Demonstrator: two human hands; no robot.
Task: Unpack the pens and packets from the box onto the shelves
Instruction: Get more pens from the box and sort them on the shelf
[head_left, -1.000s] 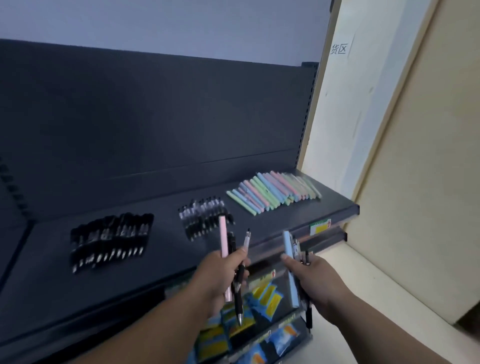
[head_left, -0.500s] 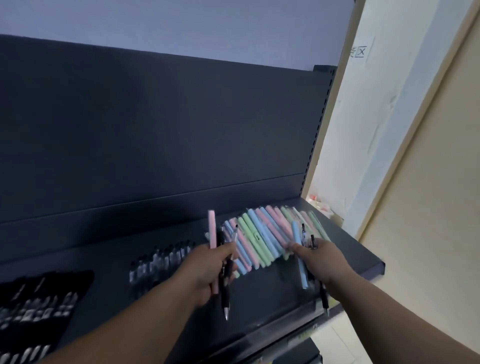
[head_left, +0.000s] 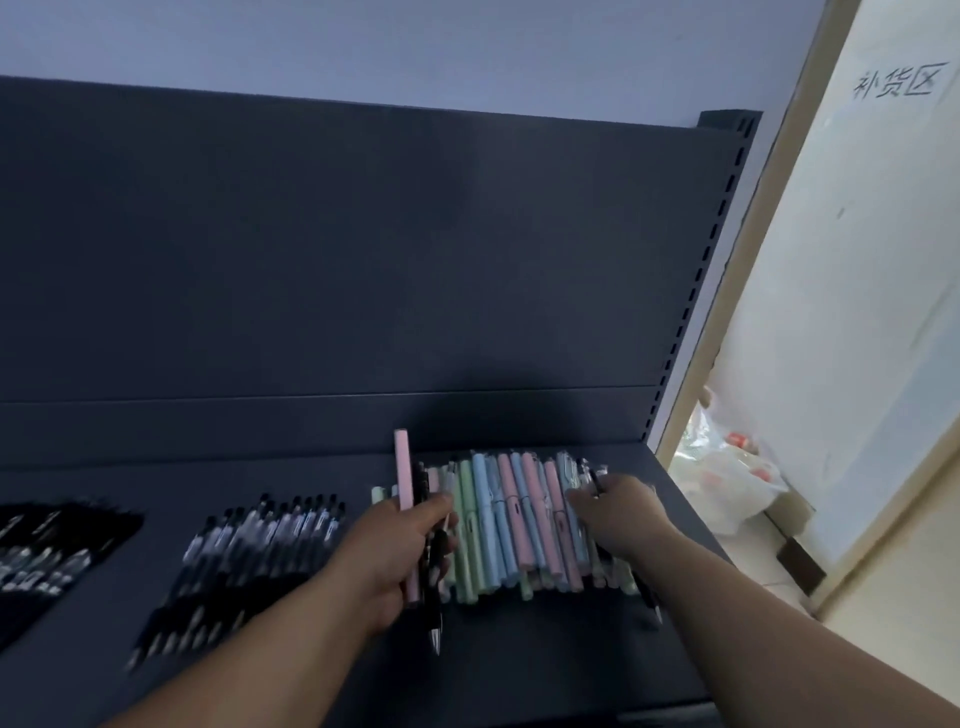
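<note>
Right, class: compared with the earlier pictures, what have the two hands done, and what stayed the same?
Both hands moved forward over the shelf. The right hand now rests on the pastel pens, still holding a dark pen. The left hand still grips its pink pen and black pens.

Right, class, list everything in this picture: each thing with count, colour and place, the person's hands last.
shelf: one, dark grey, across the bottom.
back panel: one, dark grey, behind the shelf.
pastel pens: many, pink, blue, green, shelf's right.
clear pens: many, clear and black, shelf's middle.
black pens: many, black, shelf's left.
plastic bags: several, pale, floor at right.
pink pen: one, pink, left hand.
click pen: at least one, black, left hand.
dark pen: one, black, right hand.
left hand: grips pink pen and click pen.
right hand: holds dark pen, rests on pastel pens.
</note>
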